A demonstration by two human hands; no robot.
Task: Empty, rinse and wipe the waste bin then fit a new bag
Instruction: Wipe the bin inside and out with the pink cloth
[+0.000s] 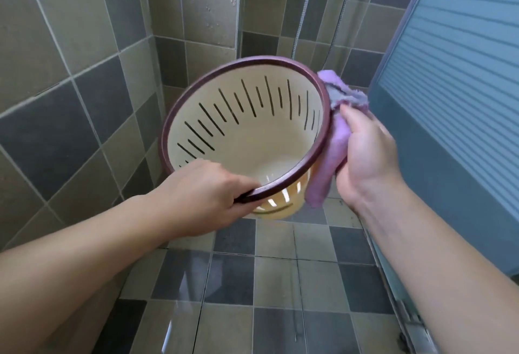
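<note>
A cream waste bin (269,143) with slotted walls and a dark maroon rim is held in the air, tilted so its mouth faces me. It is empty inside. My left hand (202,193) grips the near part of the rim. My right hand (365,154) presses a purple cloth (334,151) against the bin's outer right side, just below the rim. The cloth drapes over the rim's edge and hangs down beside the bin.
I stand in a tiled shower corner with grey and beige wall tiles. The floor tiles (275,283) look wet and glossy. A shower hose (303,8) hangs on the back wall. A frosted blue glass door (455,72) stands at right, its track (407,314) along the floor.
</note>
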